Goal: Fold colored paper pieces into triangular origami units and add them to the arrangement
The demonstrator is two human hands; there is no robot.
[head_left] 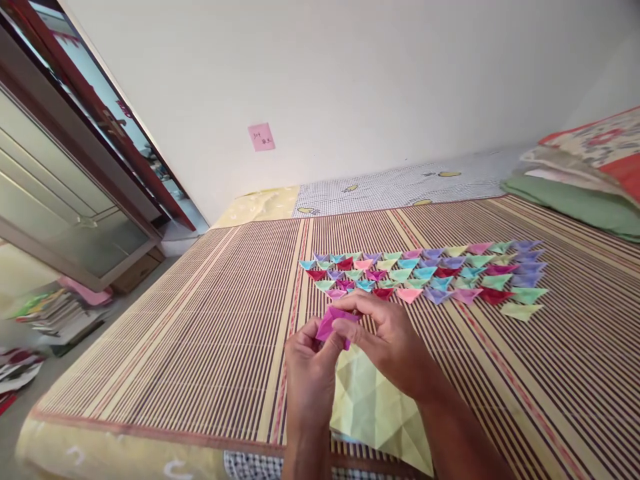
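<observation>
Open mat [200,333] left of magenta paper [327,325]

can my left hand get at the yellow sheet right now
Probably yes: the yellow sheet lies close by your left hand with nothing seen between, but that hand holds magenta paper.

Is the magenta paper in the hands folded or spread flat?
Folded: the magenta paper, held by the left hand and right hand, shows a compact, angular shape with differently shaded facets.

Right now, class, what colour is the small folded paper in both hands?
The small folded paper is magenta, best seen in the head view.
</observation>
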